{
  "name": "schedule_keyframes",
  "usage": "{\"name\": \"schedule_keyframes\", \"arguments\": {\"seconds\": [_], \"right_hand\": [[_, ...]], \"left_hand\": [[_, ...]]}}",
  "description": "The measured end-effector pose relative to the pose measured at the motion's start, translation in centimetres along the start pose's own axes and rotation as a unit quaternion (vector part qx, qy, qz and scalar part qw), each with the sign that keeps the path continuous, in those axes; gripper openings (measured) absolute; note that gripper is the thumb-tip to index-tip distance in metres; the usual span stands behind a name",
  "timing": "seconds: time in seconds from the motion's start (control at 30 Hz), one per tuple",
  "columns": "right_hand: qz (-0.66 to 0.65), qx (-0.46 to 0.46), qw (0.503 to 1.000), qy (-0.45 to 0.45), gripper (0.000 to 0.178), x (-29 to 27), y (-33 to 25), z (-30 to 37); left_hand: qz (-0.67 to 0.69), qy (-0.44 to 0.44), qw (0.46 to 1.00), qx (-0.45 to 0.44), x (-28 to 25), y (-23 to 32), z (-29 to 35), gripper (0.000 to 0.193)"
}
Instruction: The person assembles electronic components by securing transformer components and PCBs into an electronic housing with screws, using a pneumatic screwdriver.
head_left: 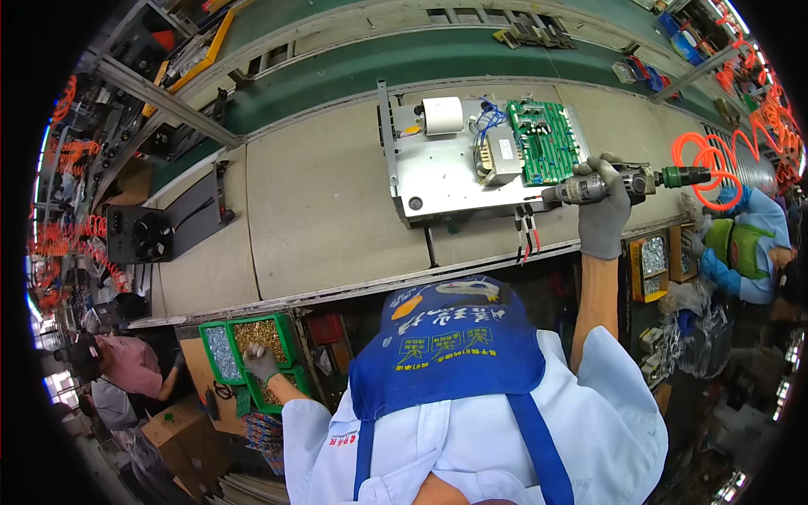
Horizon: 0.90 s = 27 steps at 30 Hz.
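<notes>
My right hand, in a grey glove, grips a pneumatic screwdriver. The tool lies level, its bit pointing left at the front edge of a metal chassis. On the chassis sit a green circuit board, a transformer, a white cylinder and blue wires. Black and red leads hang over its front edge. My left hand, also gloved, is down at a green bin of brass-coloured screws. Its fingers are bunched; whatever they pinch is too small to make out.
An orange coiled air hose runs from the screwdriver to the right. A black panel with a fan lies on the bench at left. Behind the bench runs a green conveyor. Co-workers stand at left and right.
</notes>
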State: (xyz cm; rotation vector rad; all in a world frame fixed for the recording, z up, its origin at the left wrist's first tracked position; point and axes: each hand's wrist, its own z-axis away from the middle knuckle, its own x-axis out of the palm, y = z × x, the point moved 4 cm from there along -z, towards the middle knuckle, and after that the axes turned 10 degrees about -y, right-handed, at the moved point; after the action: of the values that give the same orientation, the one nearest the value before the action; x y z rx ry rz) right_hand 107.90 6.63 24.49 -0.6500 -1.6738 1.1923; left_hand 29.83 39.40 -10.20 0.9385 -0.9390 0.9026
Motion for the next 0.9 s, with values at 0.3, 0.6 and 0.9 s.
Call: {"name": "schedule_keyframes", "arguments": {"seconds": [0.3, 0.6, 0.9], "right_hand": [[-0.121, -0.006, 0.980, -0.161, 0.027, 3.5, -1.7, -2.1], [-0.212, 0.056, 0.936, -0.276, 0.027, 5.3, -1.5, -2.8], [-0.168, 0.040, 0.947, -0.271, 0.026, 2.0, -1.3, -6.1]], "left_hand": [[-0.277, -0.166, 0.871, -0.369, 26.4, -39.8, 4.4, 0.023], [-0.220, -0.300, 0.812, -0.450, 40.0, -59.3, 9.1, 0.047], [-0.176, -0.216, 0.841, -0.463, 40.3, -62.5, 9.8, 0.035]]}}
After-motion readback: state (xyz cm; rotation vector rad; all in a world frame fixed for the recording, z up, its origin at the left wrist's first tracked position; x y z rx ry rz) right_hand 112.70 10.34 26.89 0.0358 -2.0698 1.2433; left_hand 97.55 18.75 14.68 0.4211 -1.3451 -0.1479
